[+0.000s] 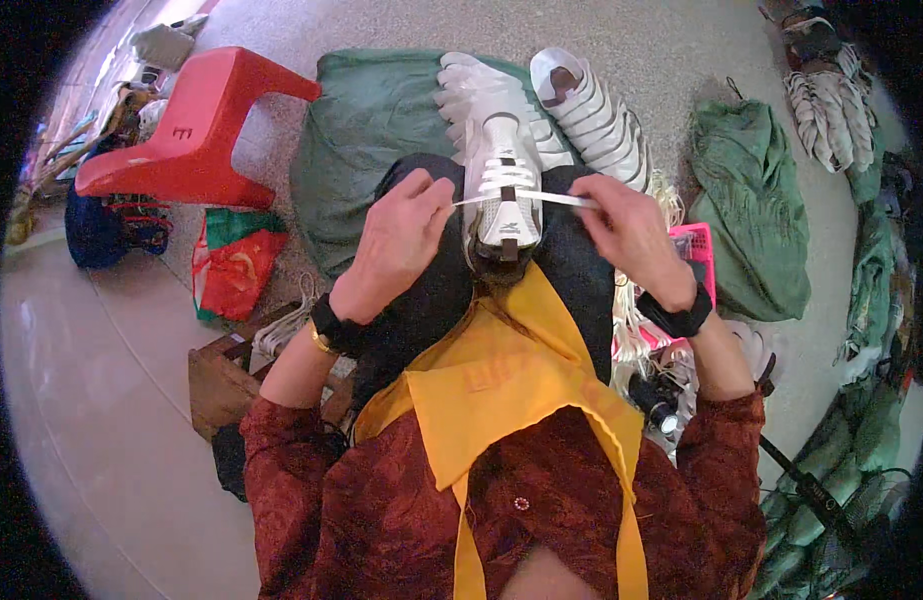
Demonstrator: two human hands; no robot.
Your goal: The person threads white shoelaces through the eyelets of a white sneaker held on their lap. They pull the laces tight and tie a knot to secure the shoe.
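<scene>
A white shoe upper (502, 190) rests between my knees, its tongue end toward me and its toe pointing away. Across it a flat white shoelace (529, 195) is stretched sideways. My left hand (406, 225) pinches the lace at the left side, fingers curled. At the right, my right hand (626, 232) grips the other stretch of lace between thumb and fingers. Several rows of lace cross the shoe beyond the pulled part. Just past the toe lies a fanned stack of white shoe uppers (468, 80), and another stack of shoe uppers (606, 120) sits to its right.
A red plastic chair (196, 130) stands at the far left beside a red and green bag (239, 260). Green sacks (749, 195) lie at the right, and a green cloth (356, 120) is spread ahead. A pink basket (693, 250) and bundled white laces (629, 310) are by my right knee.
</scene>
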